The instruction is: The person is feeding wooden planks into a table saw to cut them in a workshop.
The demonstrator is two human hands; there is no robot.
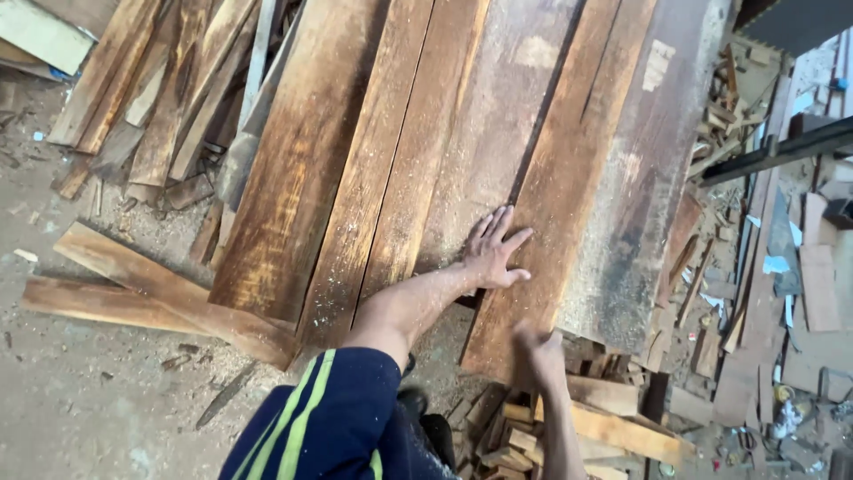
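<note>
Several long brown wooden planks lie side by side in a stack, running away from me. My left hand (pixel 494 252) lies flat with fingers spread on the seam between a pale dusty plank (pixel 498 133) and a reddish plank (pixel 569 178). My right hand (pixel 538 353) is blurred at the near end of the reddish plank, by its edge; whether it grips the plank is unclear. A dark blue sleeve with green stripes (pixel 324 422) covers my left upper arm.
A wide grey weathered board (pixel 653 178) lies right of the reddish plank. Short offcut blocks (pixel 511 440) pile below the plank ends. Loose planks (pixel 151 293) lie on the sawdust floor at left. Scrap wood and a dark metal bar (pixel 782 151) sit at right.
</note>
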